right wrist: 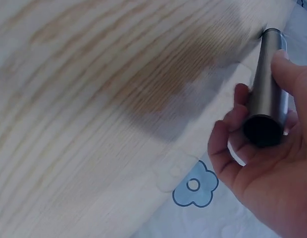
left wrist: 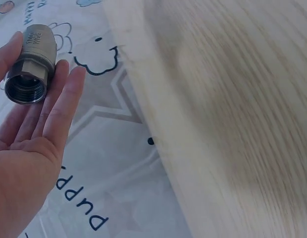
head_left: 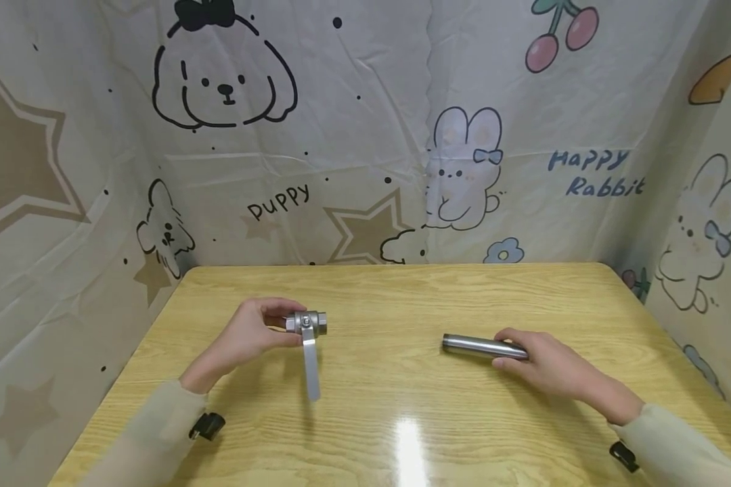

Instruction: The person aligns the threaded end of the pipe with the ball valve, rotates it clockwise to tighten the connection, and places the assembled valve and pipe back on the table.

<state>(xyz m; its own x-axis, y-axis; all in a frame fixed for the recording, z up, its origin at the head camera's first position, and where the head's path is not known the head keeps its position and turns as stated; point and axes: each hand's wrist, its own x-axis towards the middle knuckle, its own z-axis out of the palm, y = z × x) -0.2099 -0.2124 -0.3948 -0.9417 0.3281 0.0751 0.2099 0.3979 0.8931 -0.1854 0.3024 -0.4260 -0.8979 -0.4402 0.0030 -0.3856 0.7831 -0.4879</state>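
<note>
On the left of the head view, my left hand (head_left: pixel 257 329) pinches a steel ball valve (head_left: pixel 317 323) by its body, between thumb and fingers. The valve's long flat lever (head_left: pixel 311 372) points toward me. In the left wrist view, the threaded opening of the valve (left wrist: pixel 30 67) faces the camera. To the right, my right hand (head_left: pixel 539 358) grips one end of a metal pipe (head_left: pixel 478 346), whose other end points left toward the valve. The right wrist view shows the thumb and fingers around the pipe (right wrist: pixel 266 84), with its dark hollow end facing the camera. A wide gap separates valve and pipe.
Below both hands lies a wood-grain table (head_left: pixel 378 379) with rounded back corners. A pale cloth printed with cartoon animals (head_left: pixel 365 135) hangs behind it and along both sides. Small black devices (head_left: pixel 207 426) sit at both wrists.
</note>
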